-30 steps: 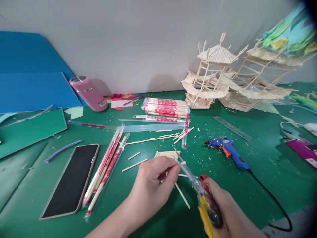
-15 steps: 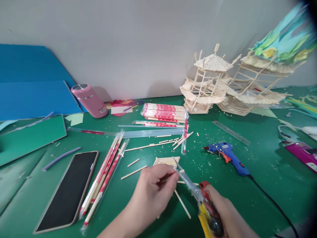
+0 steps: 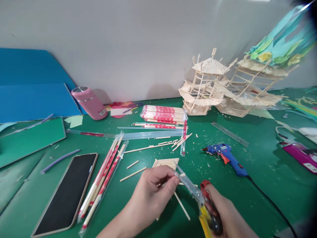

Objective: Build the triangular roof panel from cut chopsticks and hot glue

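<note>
My left hand (image 3: 155, 193) pinches a thin wooden stick between thumb and fingers. Most of that stick is hidden; a short pale end (image 3: 182, 175) shows at the blades of the scissors. My right hand (image 3: 224, 208) is closed round the red and yellow handles of the scissors (image 3: 195, 191), whose blades point up and left to the left fingertips. Just behind the left hand lies a flat panel of joined sticks (image 3: 168, 162), partly covered by the fingers. A loose stick (image 3: 182, 206) slants across the table below the blades.
Wrapped chopsticks (image 3: 104, 180) and a phone (image 3: 65, 195) lie left. A blue glue gun (image 3: 226, 157) with a black cord and a clear ruler (image 3: 230, 134) lie right. Stick-built pavilion models (image 3: 208, 82), a chopstick bundle (image 3: 163, 114) and a pink tumbler (image 3: 89, 103) stand behind.
The view has tilted a little, so the background sits slightly lower in the picture. Both hands keep nearly the same pose, with the scissors still at the stick.
</note>
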The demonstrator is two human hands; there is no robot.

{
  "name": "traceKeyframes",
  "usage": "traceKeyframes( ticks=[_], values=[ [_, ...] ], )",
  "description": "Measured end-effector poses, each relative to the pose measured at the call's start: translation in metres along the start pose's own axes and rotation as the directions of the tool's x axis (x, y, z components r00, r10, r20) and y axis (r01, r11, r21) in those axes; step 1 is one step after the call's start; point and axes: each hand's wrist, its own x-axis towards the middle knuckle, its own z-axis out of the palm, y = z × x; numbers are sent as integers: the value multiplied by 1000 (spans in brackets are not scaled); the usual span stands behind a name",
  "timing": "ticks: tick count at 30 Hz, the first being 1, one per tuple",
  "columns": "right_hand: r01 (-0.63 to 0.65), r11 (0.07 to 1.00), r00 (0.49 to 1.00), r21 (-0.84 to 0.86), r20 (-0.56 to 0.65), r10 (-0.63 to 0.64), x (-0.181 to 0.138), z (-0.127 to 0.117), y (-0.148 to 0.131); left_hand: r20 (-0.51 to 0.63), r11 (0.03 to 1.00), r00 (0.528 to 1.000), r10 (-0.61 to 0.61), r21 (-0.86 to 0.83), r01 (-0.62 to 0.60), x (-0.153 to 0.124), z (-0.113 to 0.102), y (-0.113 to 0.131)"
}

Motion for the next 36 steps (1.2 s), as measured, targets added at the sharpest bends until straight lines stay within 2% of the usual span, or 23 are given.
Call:
traceKeyframes(
  ticks=[2,5,8,12,16,20,24,26,28,30,32,33,34,36],
  values=[
    [-20,998,1000,-52,23,21,1,-4,0,-33,994,996,80,83,-77,-2,2,3],
    [-35,996,998,-77,-56,31,3,-3,7,-44,975,982,186,133,-179,-4,4,6],
    [-23,998,992,-55,-125,16,4,3,18,-37,961,972,234,158,-226,-6,7,8],
    [-26,999,990,-38,-137,21,4,11,29,-36,964,980,196,192,-185,-6,12,7],
    [-91,996,981,6,-169,90,1,17,32,-35,962,983,179,214,-167,-7,12,7],
    [-92,996,994,2,-66,92,-4,11,25,-2,978,992,125,170,-122,-6,3,7],
    [-74,997,997,-23,15,75,-6,-1,16,65,1000,998,11,-14,-11,-5,-2,6],
    [-120,993,992,22,44,119,-4,-1,14,44,1000,999,-7,-10,7,-5,0,4],
    [-209,973,977,100,55,205,-1,5,15,-54,989,996,64,137,-56,-5,5,2],
    [-279,947,960,161,54,274,2,13,18,-144,920,960,242,348,-180,-7,9,0],
    [-292,939,956,180,57,287,3,20,21,-132,819,898,419,481,-312,-8,10,0],
    [-293,938,956,188,58,287,3,22,23,-111,797,885,452,497,-344,-9,9,1],
    [-290,937,957,192,57,285,3,23,24,-84,807,897,435,479,-346,-9,7,1],
    [-280,941,960,192,53,275,3,20,27,-34,897,958,285,363,-254,-8,3,4]
  ],
)
